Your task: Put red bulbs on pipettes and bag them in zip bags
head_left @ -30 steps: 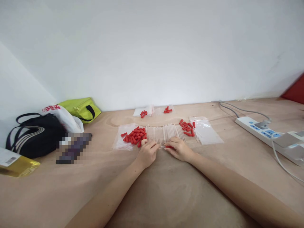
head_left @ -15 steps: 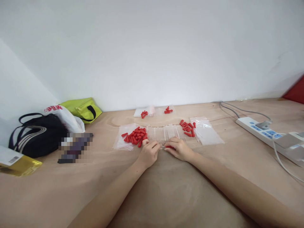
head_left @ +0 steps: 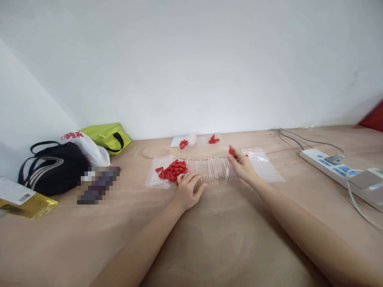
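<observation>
i have the right hand (head_left: 243,167) pinching a red, bulb-shaped cap (head_left: 231,151), a row of slim, clear tubes (head_left: 211,169) at its nine o'clock; the left hand (head_left: 186,193) lies released, a heap of similar red caps (head_left: 173,169) at its eleven o'clock.

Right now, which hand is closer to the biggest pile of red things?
Left. The left hand is at the near right edge of the red pile; whether they touch isn't clear. The right hand is farther off, by the right end of the clear tubes.
</observation>
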Available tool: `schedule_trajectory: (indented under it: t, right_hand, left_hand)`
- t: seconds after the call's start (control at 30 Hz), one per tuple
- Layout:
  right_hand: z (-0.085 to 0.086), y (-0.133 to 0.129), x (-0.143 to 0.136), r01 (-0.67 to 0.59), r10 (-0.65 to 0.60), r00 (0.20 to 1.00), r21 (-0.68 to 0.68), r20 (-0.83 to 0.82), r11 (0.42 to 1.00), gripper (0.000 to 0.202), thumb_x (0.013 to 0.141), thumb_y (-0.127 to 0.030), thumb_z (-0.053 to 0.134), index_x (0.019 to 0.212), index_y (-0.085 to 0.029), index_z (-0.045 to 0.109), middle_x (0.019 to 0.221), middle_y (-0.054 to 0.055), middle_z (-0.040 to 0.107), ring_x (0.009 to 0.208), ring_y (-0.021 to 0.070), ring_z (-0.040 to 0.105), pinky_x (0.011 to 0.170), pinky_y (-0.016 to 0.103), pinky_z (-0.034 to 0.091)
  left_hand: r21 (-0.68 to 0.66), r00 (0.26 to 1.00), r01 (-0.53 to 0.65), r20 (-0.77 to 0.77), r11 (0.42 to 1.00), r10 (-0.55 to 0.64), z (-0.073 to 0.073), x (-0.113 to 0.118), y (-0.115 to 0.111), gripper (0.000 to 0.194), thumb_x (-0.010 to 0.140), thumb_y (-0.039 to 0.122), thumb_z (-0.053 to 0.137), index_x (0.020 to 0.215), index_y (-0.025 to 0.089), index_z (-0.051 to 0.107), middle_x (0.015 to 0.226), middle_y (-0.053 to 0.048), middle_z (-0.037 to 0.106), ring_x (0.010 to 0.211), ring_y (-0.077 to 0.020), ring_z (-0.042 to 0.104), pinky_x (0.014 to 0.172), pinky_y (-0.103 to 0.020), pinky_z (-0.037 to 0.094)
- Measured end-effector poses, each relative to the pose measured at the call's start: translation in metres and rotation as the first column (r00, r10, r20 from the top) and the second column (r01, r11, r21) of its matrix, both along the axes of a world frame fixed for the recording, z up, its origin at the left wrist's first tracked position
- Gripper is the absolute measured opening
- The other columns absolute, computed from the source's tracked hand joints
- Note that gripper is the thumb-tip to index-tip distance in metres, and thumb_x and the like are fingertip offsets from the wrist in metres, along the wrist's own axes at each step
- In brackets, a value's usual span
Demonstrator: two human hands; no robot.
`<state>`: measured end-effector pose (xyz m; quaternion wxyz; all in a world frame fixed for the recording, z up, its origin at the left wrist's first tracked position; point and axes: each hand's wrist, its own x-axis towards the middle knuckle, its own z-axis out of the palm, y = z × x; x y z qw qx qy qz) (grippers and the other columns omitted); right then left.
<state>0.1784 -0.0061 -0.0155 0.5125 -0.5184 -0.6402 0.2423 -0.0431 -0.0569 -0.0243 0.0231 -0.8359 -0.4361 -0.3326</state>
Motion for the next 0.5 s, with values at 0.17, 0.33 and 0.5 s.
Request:
schedule_trajectory:
  t: [0.17,0.33,0.5]
  right_hand:
    - [0.004,0.019,0.055,0.364,-0.243,0.743,-0.072,0.623,0.929,0.029,0.081,-0.034,0.037,0.092,-0.018,0.057,0.08,0.009,0.062,0.081,0.023,0.054,0.068,0.033,0.036]
    - [-0.011,0.018,0.059,0.485,-0.278,0.585,-0.054,0.762,0.873,0.035,0.081,-0.039,0.039,0.103,-0.017,0.054,0.089,0.011,0.063,0.089,0.0259,0.053,0.073,0.036,0.032]
    - [-0.01,0.017,0.057,0.493,-0.35,0.588,0.021,0.729,0.87,0.034,0.079,-0.041,0.042,0.099,-0.018,0.058,0.092,0.01,0.062,0.092,0.0248,0.051,0.075,0.036,0.03]
  left_hand:
    - [-0.034,0.99,-0.111,-0.091,0.993,0.107,-0.002,0.002,0.002,0.016,0.077,0.027,0.055,0.091,0.022,0.06,0.102,-0.005,0.059,0.098,-0.0223,0.05,0.08,-0.039,0.028]
    - [-0.052,0.983,-0.149,-0.12,0.988,0.142,-0.003,0.002,0.002,0.017,0.076,0.027,0.057,0.091,0.022,0.06,0.104,-0.006,0.057,0.101,-0.0238,0.047,0.08,-0.041,0.029]
    - [-0.046,0.98,-0.161,-0.126,0.986,0.154,-0.002,0.002,0.002,0.015,0.075,0.027,0.057,0.09,0.023,0.061,0.103,-0.005,0.057,0.101,-0.0236,0.047,0.081,-0.041,0.029]
